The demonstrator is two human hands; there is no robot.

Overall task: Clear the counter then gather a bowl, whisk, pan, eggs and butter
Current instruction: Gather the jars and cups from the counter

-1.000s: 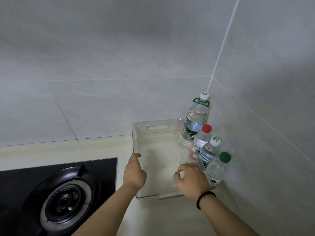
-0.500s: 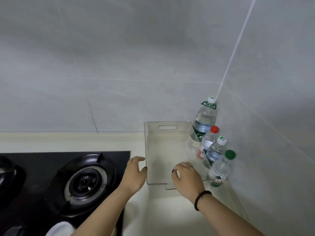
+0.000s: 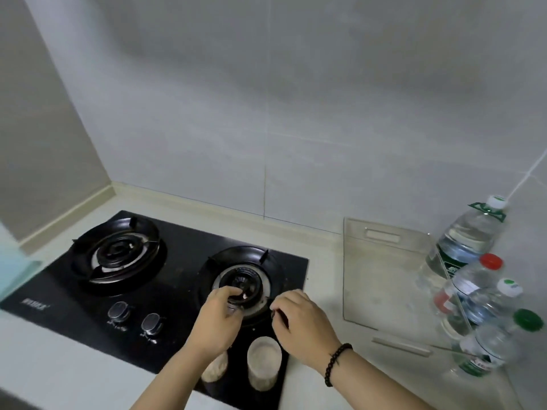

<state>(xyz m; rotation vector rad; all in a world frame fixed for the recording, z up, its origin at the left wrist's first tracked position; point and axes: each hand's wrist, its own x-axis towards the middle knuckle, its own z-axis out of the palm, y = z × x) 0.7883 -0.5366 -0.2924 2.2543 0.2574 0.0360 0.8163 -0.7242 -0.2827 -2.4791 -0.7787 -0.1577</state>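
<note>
Head view looks down on a pale counter (image 3: 74,368) with a black two-burner gas hob (image 3: 177,261) across the left and middle of the frame. Both hands sit low in the centre, over the hob's right burner (image 3: 242,276). The left hand (image 3: 216,321) has its fingers curled, with something small and dark at the fingertips; what it is, and whether it is truly pinched, I cannot tell. The right hand (image 3: 305,324), with a dark bead bracelet (image 3: 337,362) on its wrist, also has its fingers curled inward, and whether they hold anything I cannot tell. Just below the hands, two small jars with pale contents (image 3: 263,362) stand on the hob's near edge, one partly hidden under the left wrist. To the right of the hob a clear plastic bin (image 3: 381,241) rests on the counter, and four water bottles (image 3: 461,247) crowd the right edge of the frame beside it. Two control knobs (image 3: 134,316) show at the hob's front.
</note>
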